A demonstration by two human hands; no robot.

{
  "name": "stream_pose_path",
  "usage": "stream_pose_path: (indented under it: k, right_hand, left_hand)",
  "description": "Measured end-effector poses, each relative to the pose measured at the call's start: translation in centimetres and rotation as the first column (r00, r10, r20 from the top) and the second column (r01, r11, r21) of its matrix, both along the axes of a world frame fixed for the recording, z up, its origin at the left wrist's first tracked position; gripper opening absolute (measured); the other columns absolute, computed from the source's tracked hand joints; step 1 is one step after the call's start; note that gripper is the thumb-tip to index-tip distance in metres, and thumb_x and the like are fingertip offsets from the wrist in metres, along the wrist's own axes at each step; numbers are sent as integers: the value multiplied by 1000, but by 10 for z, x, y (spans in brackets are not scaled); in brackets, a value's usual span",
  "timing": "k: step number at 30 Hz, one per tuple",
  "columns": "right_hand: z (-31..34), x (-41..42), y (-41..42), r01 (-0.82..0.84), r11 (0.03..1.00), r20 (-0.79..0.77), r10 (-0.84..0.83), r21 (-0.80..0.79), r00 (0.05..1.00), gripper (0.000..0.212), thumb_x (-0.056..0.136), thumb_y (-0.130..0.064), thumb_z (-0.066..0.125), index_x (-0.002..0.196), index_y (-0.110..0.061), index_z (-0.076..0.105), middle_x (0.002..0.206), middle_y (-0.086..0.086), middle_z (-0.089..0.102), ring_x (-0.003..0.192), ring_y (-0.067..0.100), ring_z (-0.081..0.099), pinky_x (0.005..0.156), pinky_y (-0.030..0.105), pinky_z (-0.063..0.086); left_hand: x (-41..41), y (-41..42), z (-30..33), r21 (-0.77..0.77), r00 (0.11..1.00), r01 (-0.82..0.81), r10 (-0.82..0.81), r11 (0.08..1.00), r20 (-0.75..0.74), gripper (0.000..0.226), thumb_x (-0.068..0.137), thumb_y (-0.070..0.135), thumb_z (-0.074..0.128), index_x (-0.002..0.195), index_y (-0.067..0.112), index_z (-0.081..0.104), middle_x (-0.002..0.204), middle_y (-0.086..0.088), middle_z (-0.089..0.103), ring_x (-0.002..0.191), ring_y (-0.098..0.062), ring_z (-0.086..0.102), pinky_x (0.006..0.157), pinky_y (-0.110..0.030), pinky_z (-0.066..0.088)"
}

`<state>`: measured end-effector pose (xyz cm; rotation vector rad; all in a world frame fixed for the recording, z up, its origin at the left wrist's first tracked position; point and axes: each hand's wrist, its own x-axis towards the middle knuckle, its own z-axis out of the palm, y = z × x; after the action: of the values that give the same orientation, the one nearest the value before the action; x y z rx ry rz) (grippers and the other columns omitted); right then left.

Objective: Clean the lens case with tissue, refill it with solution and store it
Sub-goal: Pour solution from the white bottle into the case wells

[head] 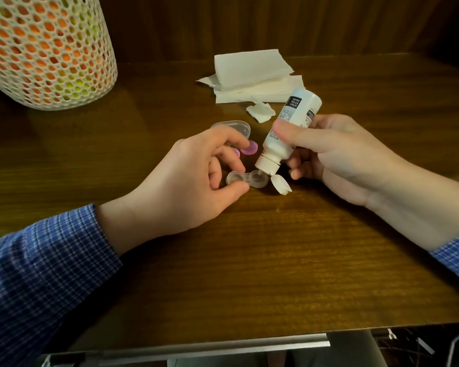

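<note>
Fingers [297, 135] of the right hand [337, 154] are curling round the white solution bottle [289, 131], the thumb lying across its label side and the other fingers wrapping behind it. That bottle is tilting steeply, its long axis running from upper right down to lower left, with the base pointing up and away and the nozzle pointing down into the right-hand well of the lens case [247, 179]; its flip cap [281, 183] is hanging open just beside the case. Left hand [196, 176] is pinching the clear case at its left well, thumb on the near edge and curled fingers on the far edge, holding it flat on the table. Long axis of the case is running roughly left to right across the wooden table [249, 260], both wells facing up and uncapped. Two pink screw lids [249, 148] are lying just behind the left fingers, one partly hidden, and a clear oval container [233, 127] is sitting beyond them. Farther back, a stack of white tissues [252, 75] is resting near the dark wood-panelled wall, with a small crumpled piece of tissue [260, 111] lying in front of it. At the far left a white mesh basket [48, 51] is showing orange and yellow-green colours through its holes. Blue checked sleeves are covering both forearms, and a metal frame is showing below the table's near edge.
</note>
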<state>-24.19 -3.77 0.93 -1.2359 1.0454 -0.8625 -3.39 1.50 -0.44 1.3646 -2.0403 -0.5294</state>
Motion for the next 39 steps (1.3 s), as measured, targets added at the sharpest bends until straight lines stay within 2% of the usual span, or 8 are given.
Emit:
stream_pose_path:
  k: [22, 30, 39]
  right_hand:
    - [1, 0, 1, 18, 1000, 16, -19, 11, 1000, 48, 66, -39, 78, 109, -16, 71, 77, -2, 74, 55, 5, 57, 46, 19, 50]
    - [2, -1, 1, 57, 998, 72, -59, 32, 996, 49, 66, -39, 78, 107, -12, 71, 72, -3, 72, 54, 6, 56, 45, 19, 49]
    - [2, -2, 1, 34, 999, 44, -35, 33, 998, 50, 68, -38, 78, 110, -13, 71, 73, -4, 73, 55, 6, 56, 46, 19, 49]
  left_hand:
    - [-1, 1, 1, 6, 1000, -4, 4, 1000, 15, 50, 84, 21, 83, 128, 20, 61, 99, 13, 71, 57, -17, 63, 51, -13, 47]
    - [-1, 1, 0, 21, 999, -31, 31, 999, -35, 65, 84, 21, 83, 140, 18, 51, 98, 11, 74, 52, -14, 63, 51, -13, 48]
    - [-1, 1, 0, 18, 999, -19, 19, 1000, -34, 68, 85, 19, 83, 142, 15, 47, 100, 9, 74, 51, -14, 63, 53, -9, 46]
